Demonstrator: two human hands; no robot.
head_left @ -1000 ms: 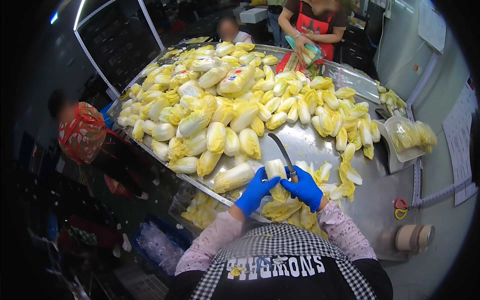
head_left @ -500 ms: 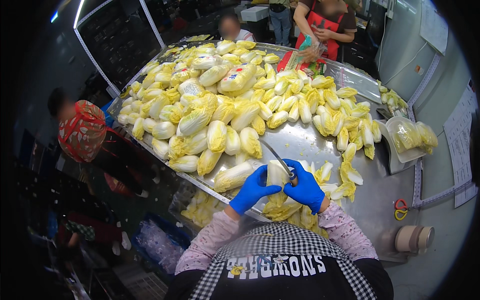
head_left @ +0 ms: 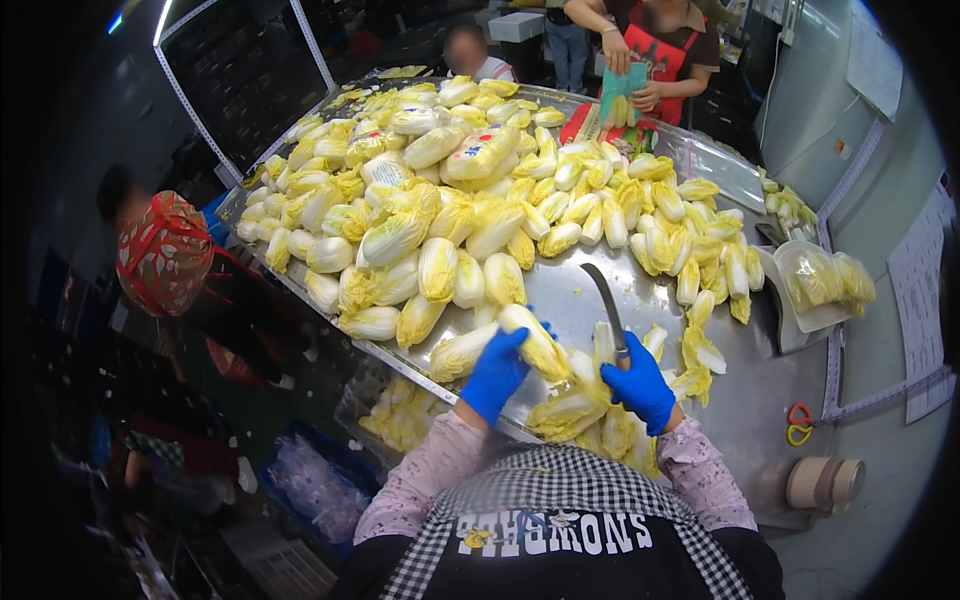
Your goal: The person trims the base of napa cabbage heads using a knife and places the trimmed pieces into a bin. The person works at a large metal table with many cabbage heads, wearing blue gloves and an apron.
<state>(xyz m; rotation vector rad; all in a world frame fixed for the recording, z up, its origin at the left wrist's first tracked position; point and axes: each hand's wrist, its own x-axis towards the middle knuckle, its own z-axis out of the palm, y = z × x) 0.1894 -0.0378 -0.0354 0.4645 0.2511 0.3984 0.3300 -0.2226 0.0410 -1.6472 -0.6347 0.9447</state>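
A pale yellow napa cabbage (head_left: 536,345) is in my left hand (head_left: 494,377), whose blue-gloved fingers wrap round its side near the table's front edge. My right hand (head_left: 641,388), gloved in blue too, grips the handle of a curved knife (head_left: 606,298). Its blade points up and away, apart from the cabbage. Loose cabbage leaves (head_left: 562,414) lie heaped between my hands and against my apron. Another whole cabbage (head_left: 462,353) rests on the table just left of my left hand.
A big pile of cabbages (head_left: 400,245) covers the metal table's (head_left: 572,290) far left. Smaller trimmed ones (head_left: 655,240) lie right of it. Red-and-yellow scissors (head_left: 799,424) and tape rolls (head_left: 826,484) are at the right. Across the table a person in a red apron (head_left: 660,65) holds a bag.
My hands have moved apart. The cabbage in my left hand is now tilted, and the knife has swung to the right, away from it. The person opposite has raised a bag.
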